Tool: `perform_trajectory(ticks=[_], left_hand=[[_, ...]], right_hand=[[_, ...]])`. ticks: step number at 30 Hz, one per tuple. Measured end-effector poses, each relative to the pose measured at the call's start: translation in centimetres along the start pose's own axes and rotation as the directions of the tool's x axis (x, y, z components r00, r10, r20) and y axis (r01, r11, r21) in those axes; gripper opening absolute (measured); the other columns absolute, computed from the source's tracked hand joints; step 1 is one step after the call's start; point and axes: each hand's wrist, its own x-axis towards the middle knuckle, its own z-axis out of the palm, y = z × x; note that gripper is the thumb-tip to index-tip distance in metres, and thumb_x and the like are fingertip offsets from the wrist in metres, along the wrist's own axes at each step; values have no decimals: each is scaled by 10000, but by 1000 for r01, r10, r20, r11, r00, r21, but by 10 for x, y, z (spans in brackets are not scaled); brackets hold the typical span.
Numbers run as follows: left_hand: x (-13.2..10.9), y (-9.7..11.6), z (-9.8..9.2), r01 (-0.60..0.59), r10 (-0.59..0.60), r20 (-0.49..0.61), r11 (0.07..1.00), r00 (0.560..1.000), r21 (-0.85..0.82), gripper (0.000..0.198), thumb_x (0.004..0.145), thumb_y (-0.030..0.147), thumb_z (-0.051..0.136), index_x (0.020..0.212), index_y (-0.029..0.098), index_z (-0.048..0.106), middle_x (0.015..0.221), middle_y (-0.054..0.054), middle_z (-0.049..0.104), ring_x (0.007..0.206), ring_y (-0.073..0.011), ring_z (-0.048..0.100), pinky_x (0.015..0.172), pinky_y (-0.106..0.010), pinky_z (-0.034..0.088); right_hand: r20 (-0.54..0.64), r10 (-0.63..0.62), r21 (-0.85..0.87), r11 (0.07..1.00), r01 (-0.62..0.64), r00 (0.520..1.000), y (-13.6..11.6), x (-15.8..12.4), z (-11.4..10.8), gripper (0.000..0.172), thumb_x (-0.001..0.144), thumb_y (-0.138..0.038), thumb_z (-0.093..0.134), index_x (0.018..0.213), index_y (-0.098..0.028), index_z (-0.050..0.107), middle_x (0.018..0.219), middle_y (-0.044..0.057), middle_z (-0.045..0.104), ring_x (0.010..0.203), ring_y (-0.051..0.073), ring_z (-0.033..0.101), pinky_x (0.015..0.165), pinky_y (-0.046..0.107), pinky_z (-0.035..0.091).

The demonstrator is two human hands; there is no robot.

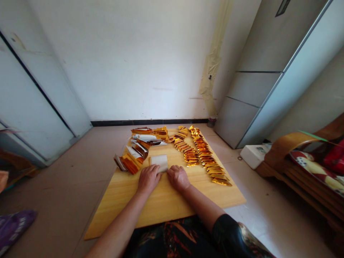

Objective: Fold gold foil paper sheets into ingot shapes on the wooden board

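On a low wooden board [158, 204] lies a small sheet of paper [159, 160], its pale, dull side facing up. My left hand [149, 177] grips the sheet's near left part, its fingertips on the paper. At the near right corner, my right hand [177, 176] has curled fingers closed on the paper's edge. The fingertips of the right hand are partly hidden. Loose piles of gold foil paper [131, 161] lie beyond and left of my left hand. Right of the sheet run two rows of folded gold foil pieces [206, 154], overlapping one another.
A white wall [139, 61] stands beyond the board, with a grey refrigerator [242, 104] at the right. A wooden seat [295, 175] with cushions and a white box [254, 156] are on the right. A purple bag [16, 229] lies on the floor at left.
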Motion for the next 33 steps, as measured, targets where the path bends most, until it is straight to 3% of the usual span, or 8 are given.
perform_trajectory(ticks=[3, 9, 12, 15, 18, 23, 27, 33], left_hand=[[0, 1, -4, 3, -3, -1, 999, 1000, -51, 272, 840, 248, 524, 1086, 199, 629, 1125, -90, 665, 1026, -235, 603, 911, -378, 429], [-5, 10, -14, -57, 60, 16, 990, 998, -132, 192, 857, 285, 529, 997, 225, 645, 1028, -54, 695, 966, -201, 610, 874, -359, 392], [-8, 14, -19, -89, 94, 23, 983, 995, -158, 184, 860, 313, 528, 957, 221, 654, 975, -52, 698, 945, -196, 606, 854, -349, 386], [-10, 15, -21, -128, 135, 28, 975, 990, -180, 240, 858, 375, 526, 986, 215, 651, 981, -57, 696, 945, -201, 601, 847, -351, 390], [-13, 11, -20, -132, 140, 20, 965, 990, -228, 322, 795, 393, 598, 1049, 200, 640, 1038, -73, 688, 971, -217, 600, 860, -358, 408], [-14, 3, -14, 23, 1, 68, 937, 998, -348, 188, 831, 241, 510, 912, 196, 674, 947, -60, 710, 908, -189, 624, 839, -307, 438], [-4, 1, -12, 233, -207, 111, 896, 972, -379, 250, 896, 296, 425, 931, 202, 654, 928, -43, 715, 851, -159, 639, 764, -246, 435], [20, 13, -13, 448, -423, 174, 884, 889, -137, 228, 918, 300, 395, 941, 215, 605, 843, -36, 701, 756, -171, 631, 630, -242, 374]], right_hand=[[-58, 64, 115, 992, -57, 996, 4, -1, 4, 221, 863, -155, 464, 987, -204, 640, 933, 53, 628, 869, 171, 549, 775, 273, 391], [-212, 69, 282, 959, -7, 975, 8, -3, 3, 564, 738, -97, 513, 1296, -173, 495, 1249, 114, 531, 1095, 209, 484, 938, 331, 387], [-195, 3, 255, 966, 48, 981, 5, -4, -2, 427, 767, -137, 550, 1184, -215, 596, 1263, 99, 541, 1076, 217, 484, 909, 345, 377], [-95, -92, 245, 963, 112, 991, 3, -5, -5, 172, 809, -230, 590, 953, -225, 684, 1022, 61, 663, 957, 200, 532, 861, 334, 365], [-33, -43, 290, 956, 51, 999, 6, -6, -5, 107, 787, -208, 617, 863, -205, 692, 855, 37, 692, 877, 186, 570, 830, 311, 373], [3, 72, 493, 868, -65, 997, 17, -6, -3, 207, 754, -148, 592, 923, -209, 695, 916, 20, 713, 876, 167, 618, 822, 262, 414], [50, 231, 632, 746, -210, 972, 20, 0, -3, 181, 815, -226, 517, 886, -221, 683, 831, -15, 704, 780, 145, 626, 705, 220, 446], [58, 385, 480, 798, -363, 921, 13, 22, -6, 157, 843, -284, 523, 850, -228, 668, 739, -21, 686, 688, 130, 600, 603, 194, 382]])
